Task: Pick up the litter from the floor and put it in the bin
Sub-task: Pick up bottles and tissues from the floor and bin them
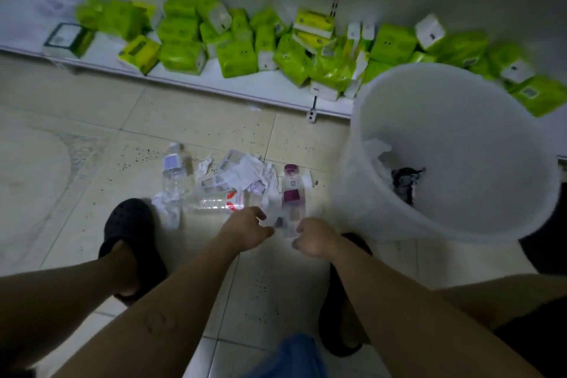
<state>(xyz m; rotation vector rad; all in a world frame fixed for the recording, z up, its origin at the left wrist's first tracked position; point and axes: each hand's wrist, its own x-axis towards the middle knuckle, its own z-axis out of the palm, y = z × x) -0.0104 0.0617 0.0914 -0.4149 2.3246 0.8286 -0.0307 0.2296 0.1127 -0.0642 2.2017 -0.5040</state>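
Observation:
A pile of litter lies on the tiled floor: a clear bottle with a pale label (175, 172), crumpled white papers (242, 172), a flattened bottle with a red label (217, 204) and a purple-capped bottle (291, 190). My left hand (248, 228) hovers over the near edge of the pile, fingers apart and holding nothing. My right hand (316, 238) is curled at the base of the purple-capped bottle; blur hides whether it grips it. The white translucent bin (356, 132) stands to the right, with white paper and a dark scrap inside.
A low white shelf (214, 83) runs along the back, covered with several green and yellow tissue packs (236, 58). My feet in black clogs (129, 224) stand either side of my arms. A dark object (546, 239) sits behind the bin at the right edge.

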